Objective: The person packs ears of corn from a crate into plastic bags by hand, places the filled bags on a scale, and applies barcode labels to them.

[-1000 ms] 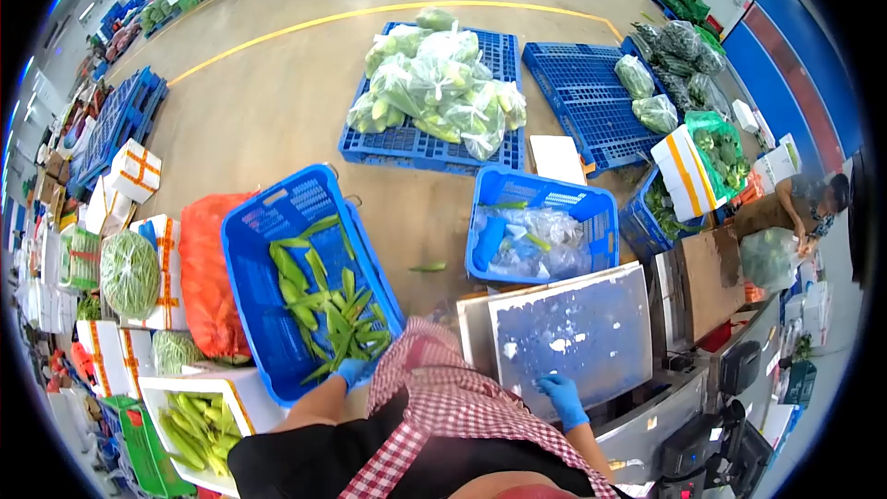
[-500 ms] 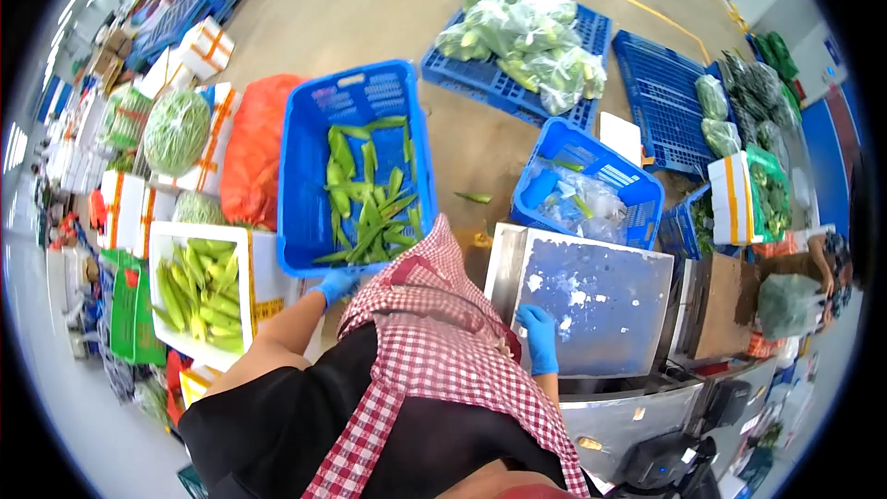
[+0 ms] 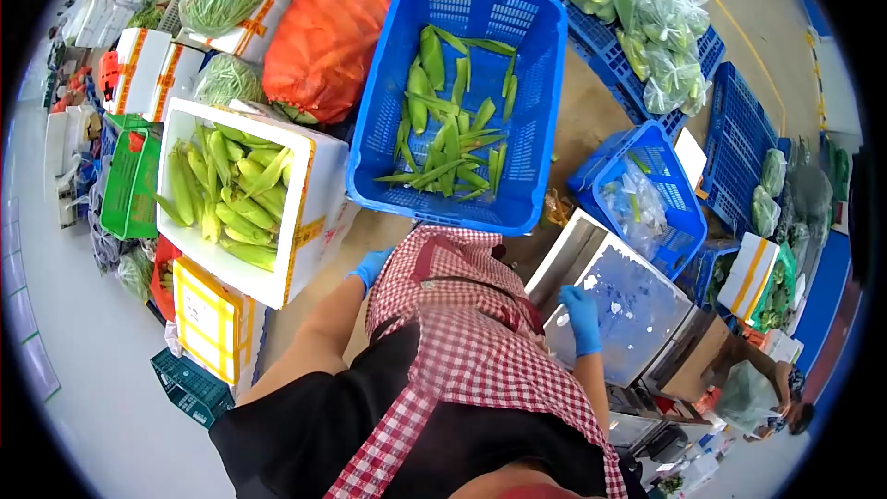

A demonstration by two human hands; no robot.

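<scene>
My left hand (image 3: 371, 266), in a blue glove, hangs beside the red-checked apron (image 3: 443, 291); its fingers are partly hidden and nothing shows in it. My right hand (image 3: 580, 316), gloved too, hovers by the worn metal platform (image 3: 621, 300), its fingers loosely bent and apart with nothing in them. Directly ahead stands a blue crate (image 3: 545, 83) with green corn husks (image 3: 450, 143) and what look like a few ears of corn on its floor. To the left, a tilted white foam box (image 3: 305, 212) holds several ears of corn in husk (image 3: 245, 199).
An orange mesh sack (image 3: 323, 32) lies left of the crate. Bagged green vegetables (image 3: 661, 32) sit on a blue pallet (image 3: 591, 37). A smaller blue crate (image 3: 688, 231) holds clear plastic. At the right edge, another person's arm (image 3: 753, 356) is near a plastic bag (image 3: 747, 397).
The view has turned left, so the crate and foam box appear farther right and larger. My left hand has come away from the crate's near edge. My right hand stays by the platform.
</scene>
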